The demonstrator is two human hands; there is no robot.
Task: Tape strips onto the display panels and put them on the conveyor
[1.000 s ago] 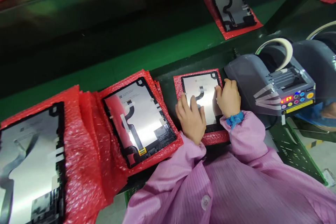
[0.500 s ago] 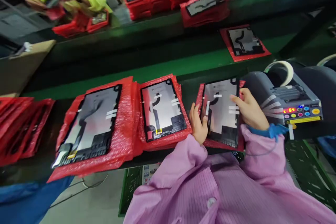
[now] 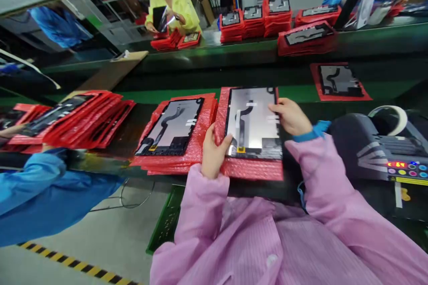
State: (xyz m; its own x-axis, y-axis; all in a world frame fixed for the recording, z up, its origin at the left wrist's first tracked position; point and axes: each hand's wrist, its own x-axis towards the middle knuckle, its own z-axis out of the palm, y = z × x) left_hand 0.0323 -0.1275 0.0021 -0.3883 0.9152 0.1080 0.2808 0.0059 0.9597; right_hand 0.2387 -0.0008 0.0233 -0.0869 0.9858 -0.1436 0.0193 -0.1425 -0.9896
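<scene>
A silver-backed tablet panel [image 3: 254, 121] lies on a red bubble-wrap sheet [image 3: 254, 169], held above the dark workbench. My left hand [image 3: 211, 152] grips the lower left edge of panel and sheet, thumb on top. My right hand [image 3: 291, 116] grips the panel's right edge near the top, a blue wrist strap [image 3: 317, 130] at the cuff. Both sleeves are pink. A black flex cable and white tape strips run over the panel's back.
Another panel on a stack of red wrap [image 3: 174, 130] lies just left. Farther left is a fanned pile of wrapped panels [image 3: 72, 118]. A grey tape dispenser [image 3: 377, 149] stands at right. A co-worker's blue sleeve [image 3: 40, 191] is at lower left. The green conveyor [image 3: 301, 93] carries one panel [image 3: 339, 81].
Both hands went from pressing on the panel to gripping its edges, and panel and sheet moved left, away from the tape dispenser. My view swung up and left.
</scene>
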